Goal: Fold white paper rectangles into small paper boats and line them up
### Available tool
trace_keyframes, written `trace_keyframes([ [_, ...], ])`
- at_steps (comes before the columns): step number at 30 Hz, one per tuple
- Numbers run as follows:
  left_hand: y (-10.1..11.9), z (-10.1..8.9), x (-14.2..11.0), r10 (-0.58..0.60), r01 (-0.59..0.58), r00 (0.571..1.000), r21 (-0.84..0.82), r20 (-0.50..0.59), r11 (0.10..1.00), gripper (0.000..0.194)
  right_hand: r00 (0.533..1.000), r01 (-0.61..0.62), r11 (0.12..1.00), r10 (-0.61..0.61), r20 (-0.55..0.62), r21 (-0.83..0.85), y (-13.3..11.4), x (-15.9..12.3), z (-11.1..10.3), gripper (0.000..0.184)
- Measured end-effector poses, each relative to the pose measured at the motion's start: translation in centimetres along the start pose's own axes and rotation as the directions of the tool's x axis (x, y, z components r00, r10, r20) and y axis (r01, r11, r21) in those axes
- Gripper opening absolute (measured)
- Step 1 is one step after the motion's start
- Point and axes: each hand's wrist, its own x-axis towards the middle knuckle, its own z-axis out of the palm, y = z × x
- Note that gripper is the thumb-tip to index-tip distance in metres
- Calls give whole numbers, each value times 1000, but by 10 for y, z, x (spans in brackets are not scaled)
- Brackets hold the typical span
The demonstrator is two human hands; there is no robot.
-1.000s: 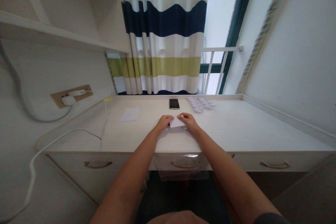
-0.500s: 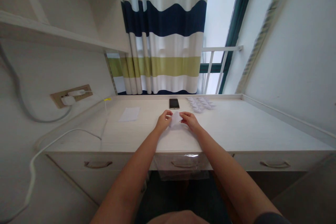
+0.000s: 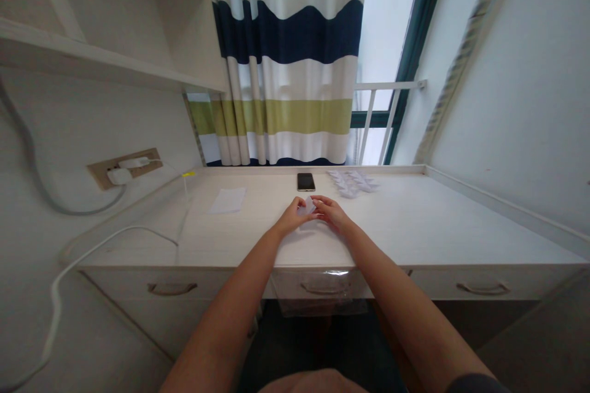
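Observation:
Between my two hands is a small piece of white folded paper (image 3: 308, 205), held just above the desk in front of the phone. My left hand (image 3: 291, 216) grips it from the left, thumb and fingers closed around its side. From the right, my right hand (image 3: 330, 211) pinches the paper, its fingertips meeting those of the left. The fingers cover much of the paper, so its exact folded shape is hard to see. Beyond the hands lies a dark phone (image 3: 306, 182). Several folded white paper pieces (image 3: 352, 183) are grouped to the right of the phone.
A stack or sheet of white paper (image 3: 228, 200) lies on the left of the white desk (image 3: 442, 221). A white cable (image 3: 115, 232) crosses the desk's left end near a wall socket (image 3: 124, 168). Clear plastic (image 3: 318, 295) hangs over the middle drawer.
My hands have come closer together, fingertips now meeting around the paper. The paper, which stood more exposed between them, is now turned and more covered by the fingers.

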Motion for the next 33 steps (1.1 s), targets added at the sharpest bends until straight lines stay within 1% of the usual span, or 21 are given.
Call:
trace_keyframes([
  [3, -1, 0, 1, -30, 30, 999, -12, -12, 999, 39, 1000, -7, 1000, 7, 9, 10, 1, 0, 0, 31],
  [7, -2, 0, 1, -83, 82, 997, -65, -3, 994, 39, 999, -18, 1000, 17, 48, 11, 4, 2, -2, 33],
  [17, -5, 0, 2, -104, 103, 995, -64, -5, 993, 40, 994, -35, 999, 32, 102, 34, 5, 1, -5, 37],
  [20, -6, 1, 2, -103, 102, 995, -78, -11, 992, 40, 996, -32, 999, 30, 88, 21, 4, 1, -5, 36],
  [23, -5, 1, 2, -119, 119, 993, -142, 4, 983, 35, 999, -23, 1000, 24, 36, -16, 3, 2, -5, 32],
  [25, -3, 0, 4, -137, 130, 990, -187, -27, 974, 26, 1000, -6, 999, 6, 3, -32, 4, 3, -5, 29],
  [27, -2, -3, 5, -138, 117, 985, -198, -100, 973, 19, 1000, 20, 999, -21, -20, -33, 5, 5, -6, 25],
  [30, 0, -6, 7, -136, 109, 974, -152, -182, 982, 16, 998, 39, 998, -41, -55, -39, 6, 7, -6, 21],
  [33, 1, -9, 8, -164, 142, 965, -121, -204, 982, 15, 996, 30, 998, -35, -79, -58, 6, 8, -6, 21],
])
